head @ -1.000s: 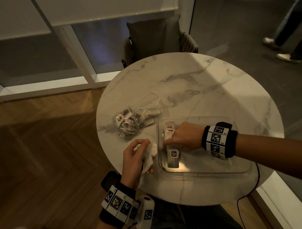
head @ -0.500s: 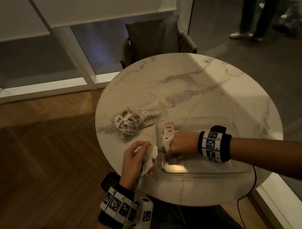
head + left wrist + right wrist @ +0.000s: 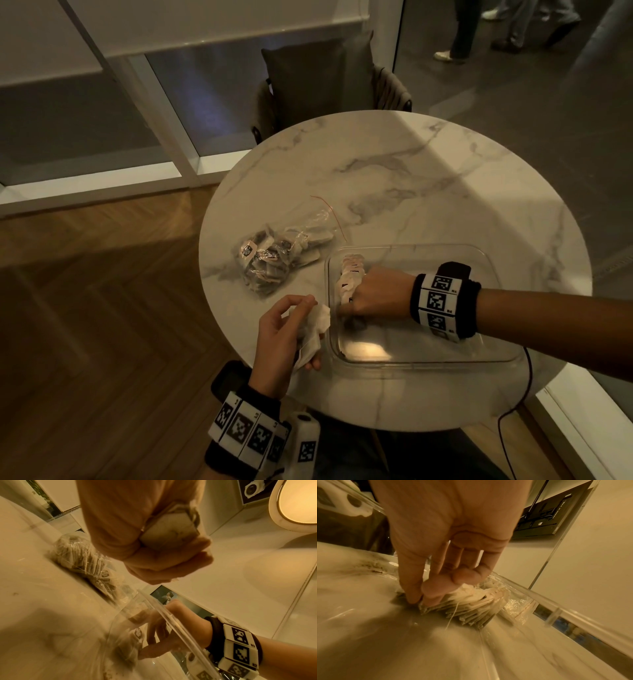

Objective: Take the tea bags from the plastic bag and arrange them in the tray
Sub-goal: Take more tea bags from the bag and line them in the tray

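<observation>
A clear plastic bag (image 3: 270, 260) with several tea bags lies left of the clear tray (image 3: 428, 364) on the round marble table. A row of tea bags (image 3: 350, 274) stands on edge along the tray's left wall. My right hand (image 3: 356, 301) is inside the tray at the near end of that row (image 3: 471, 605); thumb and fingers (image 3: 433, 589) pinch the nearest tea bag. My left hand (image 3: 291, 329) hovers just left of the tray and grips a small bunch of tea bags (image 3: 320, 317), which the left wrist view shows against the palm (image 3: 169, 531).
A dark chair (image 3: 322, 78) stands behind the table (image 3: 428, 178). A black cable (image 3: 517, 404) hangs off the table's right front edge. People's legs (image 3: 479, 31) are on the floor at the far right. The tray's right half holds nothing.
My right hand slid left to the near end of the row. The tea bag that lay flat in the tray now stands against the row. The left hand barely moved.
</observation>
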Motion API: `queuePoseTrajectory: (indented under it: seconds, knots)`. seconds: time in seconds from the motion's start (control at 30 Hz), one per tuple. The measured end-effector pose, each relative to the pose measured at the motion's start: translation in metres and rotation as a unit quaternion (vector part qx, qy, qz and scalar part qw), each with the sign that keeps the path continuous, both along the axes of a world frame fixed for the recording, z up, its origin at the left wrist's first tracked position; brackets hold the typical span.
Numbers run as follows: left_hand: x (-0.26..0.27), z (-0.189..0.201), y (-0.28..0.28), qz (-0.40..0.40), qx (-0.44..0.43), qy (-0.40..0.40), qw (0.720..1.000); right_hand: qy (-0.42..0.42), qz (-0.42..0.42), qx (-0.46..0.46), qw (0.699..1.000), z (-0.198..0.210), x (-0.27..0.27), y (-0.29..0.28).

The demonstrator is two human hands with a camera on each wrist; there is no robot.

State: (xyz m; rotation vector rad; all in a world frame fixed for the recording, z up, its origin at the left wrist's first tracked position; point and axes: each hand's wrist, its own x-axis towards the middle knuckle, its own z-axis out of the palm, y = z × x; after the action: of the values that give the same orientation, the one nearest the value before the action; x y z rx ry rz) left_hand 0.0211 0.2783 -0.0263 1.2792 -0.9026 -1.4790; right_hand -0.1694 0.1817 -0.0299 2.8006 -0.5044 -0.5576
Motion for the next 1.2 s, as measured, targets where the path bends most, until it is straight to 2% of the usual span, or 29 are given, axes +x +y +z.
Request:
queuePoseTrajectory:
  seconds: [0.13,0.33,0.5,0.67,0.97,1.03,1.13,1.2]
  knots:
    - [0.001,0.000,0.000,0.001,-0.006,0.004,1.000,-0.015,0.005,-0.023,1.000,0.003,0.000,0.000]
    - [0.001,-0.001,0.000,0.001,-0.010,0.002,1.000,-0.040,-0.005,0.002,0.999,-0.002,-0.001,0.000]
    - [0.000,0.000,-0.001,0.003,-0.015,0.001,1.000,-0.075,-0.008,-0.012,0.997,0.016,0.000,0.003]
    - [-0.001,0.002,-0.001,0.004,-0.009,0.002,1.000,-0.048,-0.044,-0.011,0.998,0.026,0.002,0.005]
    - [-0.002,0.004,-0.001,-0.004,-0.003,0.001,1.000,-0.038,-0.032,-0.031,0.998,0.029,0.008,0.002]
    - [-0.002,0.004,-0.001,-0.005,-0.006,-0.001,1.000,-0.027,-0.027,-0.015,0.999,0.028,0.007,0.001]
    - [-0.001,0.003,0.000,-0.002,-0.003,-0.002,1.000,-0.058,-0.015,-0.006,0.998,0.021,0.005,0.002]
    - [-0.001,0.004,0.000,-0.001,0.001,0.004,1.000,-0.079,-0.049,0.027,0.995,0.019,-0.002,0.003]
